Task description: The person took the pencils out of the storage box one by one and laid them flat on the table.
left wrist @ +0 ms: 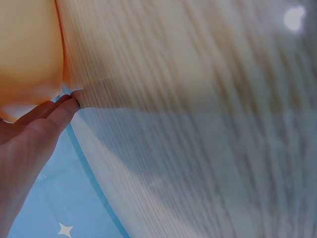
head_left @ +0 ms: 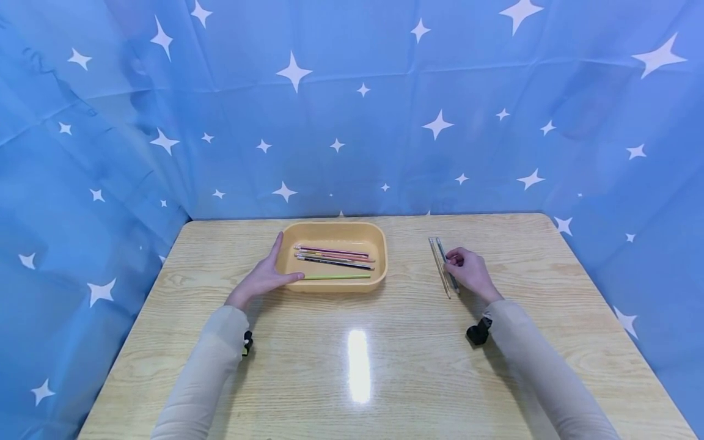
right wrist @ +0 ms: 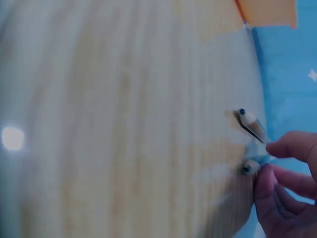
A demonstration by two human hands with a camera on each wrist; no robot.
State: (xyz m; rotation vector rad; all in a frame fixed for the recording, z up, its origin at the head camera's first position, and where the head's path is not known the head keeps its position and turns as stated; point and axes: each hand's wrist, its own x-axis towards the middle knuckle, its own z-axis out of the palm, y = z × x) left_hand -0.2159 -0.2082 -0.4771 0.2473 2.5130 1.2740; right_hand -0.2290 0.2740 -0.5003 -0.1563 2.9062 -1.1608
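Over the left end of a shallow yellow-orange plastic tray lies my left hand, thumb along the front rim and straight fingers against the outer left side. Inside the tray, several pencils lie in a loose bunch, and a green pencil lies by the front wall. Off to the tray's right, my right hand pinches a blue-grey pencil between thumb and fingers, close over the table. Just left of it a tan pencil lies almost parallel. The right wrist view shows both pencils' pointed ends facing the camera.
The light wood-grain table carries a bright glare spot at its middle. Blue cloth printed with white stars hangs behind the table and on both sides. The tray stands near the back edge.
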